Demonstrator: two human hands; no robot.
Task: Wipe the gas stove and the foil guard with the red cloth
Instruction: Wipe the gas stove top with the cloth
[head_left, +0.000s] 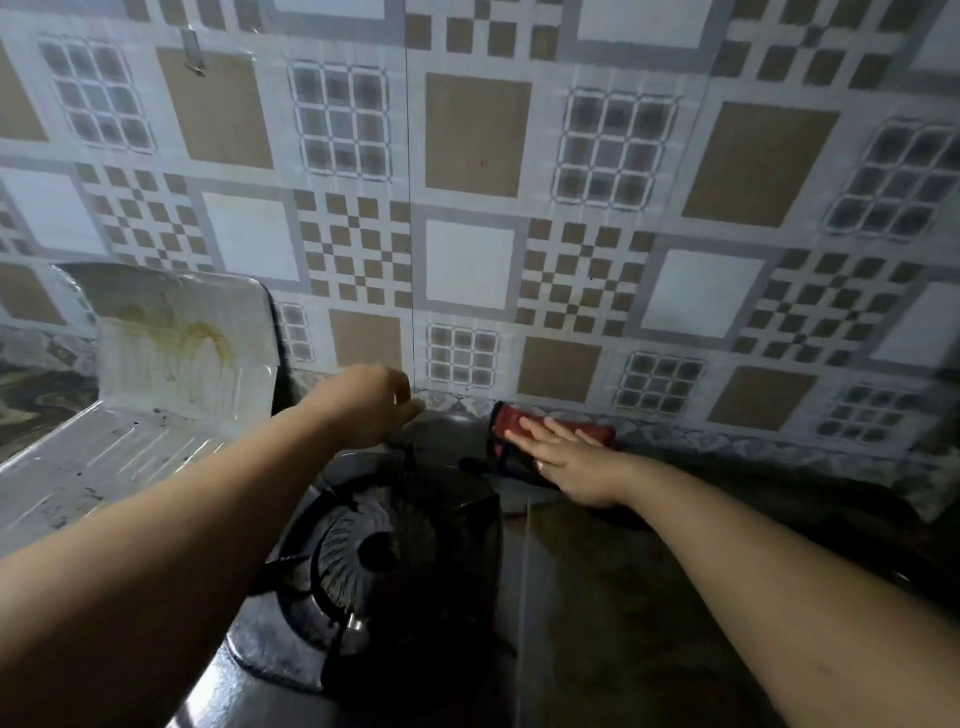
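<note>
The gas stove (291, 639) fills the lower middle, with a dark round burner and black pan support (384, 551). The foil guard (171, 358), stained yellow-brown, stands bent at the stove's left side. A folded red cloth (514, 421) lies at the far right corner of the stove, by the wall. My right hand (571, 462) rests flat on the cloth with fingers stretched out. My left hand (374, 402) reaches over the back of the stove toward the wall, fingers curled; whether it holds anything is hidden.
A patterned tiled wall (478, 260) rises directly behind the stove. The dark counter (649, 597) runs to the right of the stove. A marbled surface (31, 384) shows at the far left behind the foil.
</note>
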